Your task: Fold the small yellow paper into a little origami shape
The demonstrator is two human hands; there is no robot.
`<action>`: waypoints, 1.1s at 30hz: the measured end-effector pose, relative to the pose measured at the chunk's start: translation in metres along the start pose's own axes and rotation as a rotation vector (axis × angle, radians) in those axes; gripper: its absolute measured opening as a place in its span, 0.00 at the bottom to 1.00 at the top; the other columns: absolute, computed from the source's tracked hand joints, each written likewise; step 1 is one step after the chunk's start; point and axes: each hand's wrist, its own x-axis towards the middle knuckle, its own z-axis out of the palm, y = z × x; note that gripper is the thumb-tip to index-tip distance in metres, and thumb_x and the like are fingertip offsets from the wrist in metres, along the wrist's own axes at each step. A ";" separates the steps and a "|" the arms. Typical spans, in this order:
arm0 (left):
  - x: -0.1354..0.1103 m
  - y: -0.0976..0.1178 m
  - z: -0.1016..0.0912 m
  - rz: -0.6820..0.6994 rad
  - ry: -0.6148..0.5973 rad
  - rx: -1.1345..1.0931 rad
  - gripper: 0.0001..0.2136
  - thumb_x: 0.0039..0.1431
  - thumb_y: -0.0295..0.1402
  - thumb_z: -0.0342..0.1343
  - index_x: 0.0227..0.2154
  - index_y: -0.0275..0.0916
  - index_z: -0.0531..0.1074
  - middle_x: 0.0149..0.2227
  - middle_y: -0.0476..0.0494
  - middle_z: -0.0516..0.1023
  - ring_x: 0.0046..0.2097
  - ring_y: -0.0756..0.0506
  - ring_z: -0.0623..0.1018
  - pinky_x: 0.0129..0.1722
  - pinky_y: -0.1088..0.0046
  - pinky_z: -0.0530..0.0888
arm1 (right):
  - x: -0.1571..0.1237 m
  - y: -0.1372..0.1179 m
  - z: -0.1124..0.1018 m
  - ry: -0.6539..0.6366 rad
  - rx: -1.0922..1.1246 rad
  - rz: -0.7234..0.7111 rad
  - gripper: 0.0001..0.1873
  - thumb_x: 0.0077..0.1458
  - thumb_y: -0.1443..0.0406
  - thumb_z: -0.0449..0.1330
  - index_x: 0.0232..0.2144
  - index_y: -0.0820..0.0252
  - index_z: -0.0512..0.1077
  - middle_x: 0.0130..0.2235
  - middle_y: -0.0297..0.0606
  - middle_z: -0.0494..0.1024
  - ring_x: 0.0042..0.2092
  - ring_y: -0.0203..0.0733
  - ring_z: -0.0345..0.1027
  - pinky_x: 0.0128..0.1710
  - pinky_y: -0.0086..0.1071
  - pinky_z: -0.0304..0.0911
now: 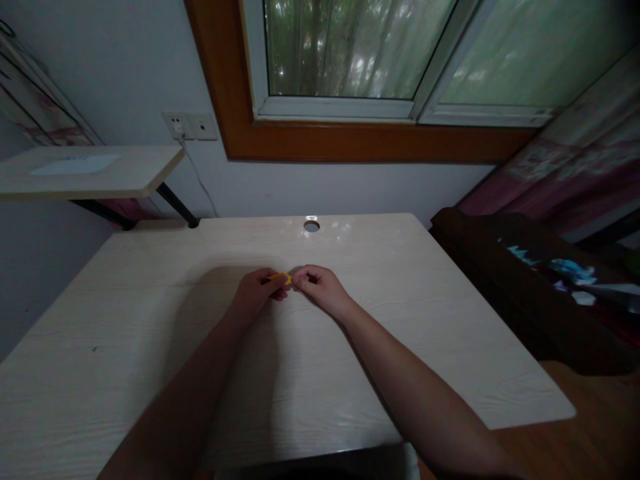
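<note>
A small yellow piece sits pinched between the two hands, just above the middle of the table. It is too small and too dimly lit to tell what it is; only a short strip of yellow shows between the fingers.

The left hand is curled around the piece's left end, with thumb and fingertips closed on it. The right hand meets it from the other side, its fingers bent inward and nipping the right end. The two hands almost touch, knuckles facing each other, and both rest low over the table top. Both forearms run in bare from the near edge.

The table is pale wood grain. A round cable hole lies in it near the far edge, straight beyond the hands.

To the left, a pale shelf on dark brackets stands higher than the table, with a light flat sheet lying on it. Wall sockets sit above the shelf's right end, and a thin cable hangs down from them. A window with a brown wooden surround fills the wall above. At the right, dark wooden furniture stands beside the table.
</note>
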 end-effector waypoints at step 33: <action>0.002 -0.006 -0.002 -0.021 0.013 -0.113 0.19 0.54 0.49 0.60 0.31 0.34 0.76 0.30 0.38 0.83 0.28 0.45 0.80 0.31 0.69 0.76 | 0.003 0.005 -0.001 0.028 0.147 0.045 0.06 0.47 0.65 0.61 0.29 0.62 0.76 0.25 0.33 0.75 0.27 0.33 0.65 0.30 0.29 0.59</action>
